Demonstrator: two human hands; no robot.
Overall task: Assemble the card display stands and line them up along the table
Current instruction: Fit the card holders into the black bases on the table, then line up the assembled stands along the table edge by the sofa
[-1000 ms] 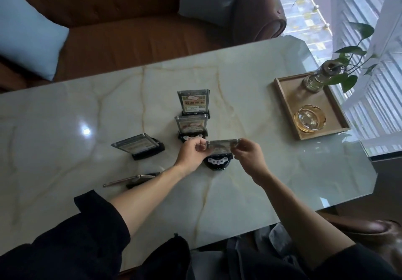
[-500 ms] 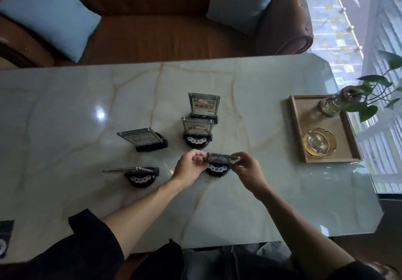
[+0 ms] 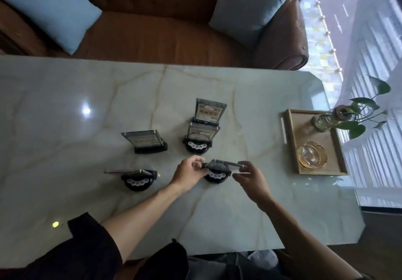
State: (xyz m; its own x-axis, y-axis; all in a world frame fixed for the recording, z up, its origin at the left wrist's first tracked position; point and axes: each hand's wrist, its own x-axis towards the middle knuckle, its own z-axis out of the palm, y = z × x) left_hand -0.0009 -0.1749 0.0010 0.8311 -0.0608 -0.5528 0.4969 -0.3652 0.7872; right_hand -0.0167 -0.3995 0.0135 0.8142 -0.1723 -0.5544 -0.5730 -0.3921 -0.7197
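Note:
On the marble table [image 3: 217, 214], my left hand [image 3: 188, 175] and my right hand [image 3: 250, 178] pinch the two ends of a clear card holder [image 3: 221, 164], seen edge-on just above a round black base [image 3: 216, 176]. Beyond it two assembled stands sit in a line: a near one [image 3: 201, 137] and a far one [image 3: 209, 112], both upright with cards showing. To the left, one stand [image 3: 144, 140] leans back on a rectangular black base. Another stand [image 3: 136, 176] at the near left has its holder lying almost flat over a round base.
A wooden tray [image 3: 291, 140] at the right holds a glass ashtray [image 3: 312, 154] and a small glass vase with a leafy plant [image 3: 324, 120]. A brown sofa [image 3: 163, 38] with two blue cushions runs behind the table. Windows lie to the right.
The head camera has shifted, so the table sits lower and more square in view. Both hands keep hold of the card holder over the round base, with it tilted slightly flatter.

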